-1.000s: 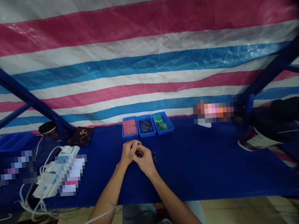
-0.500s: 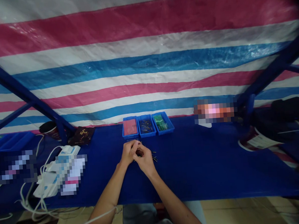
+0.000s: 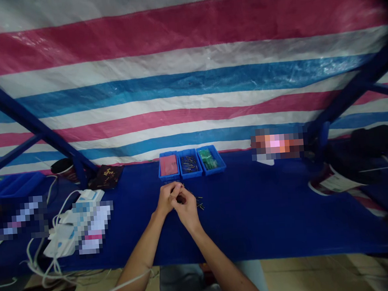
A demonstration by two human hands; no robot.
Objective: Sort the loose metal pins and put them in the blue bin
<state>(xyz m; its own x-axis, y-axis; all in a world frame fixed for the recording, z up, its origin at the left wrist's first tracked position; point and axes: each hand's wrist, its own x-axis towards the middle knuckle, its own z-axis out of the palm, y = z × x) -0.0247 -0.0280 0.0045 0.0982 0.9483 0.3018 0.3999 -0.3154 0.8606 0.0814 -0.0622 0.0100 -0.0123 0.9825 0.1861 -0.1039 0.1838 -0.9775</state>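
The left hand (image 3: 166,199) and right hand (image 3: 186,210) are curled closed together over a small dark object (image 3: 181,200) — gripped or not, I cannot tell. Loose metal pins (image 3: 200,203) lie just right of them on the blue bench (image 3: 252,217), with three blue trays (image 3: 191,163) farther off.

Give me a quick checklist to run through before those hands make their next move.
Left hand and right hand in view, fingers meeting: ok.
The item between the fingers identified: cannot tell, the hands hide it.
Three blue plastic trays upright in a row: ok.
All metal pins inside a tray: not ok, some lie loose on the blue cloth.
White cord away from the left arm: not ok, it lies against the wrist.
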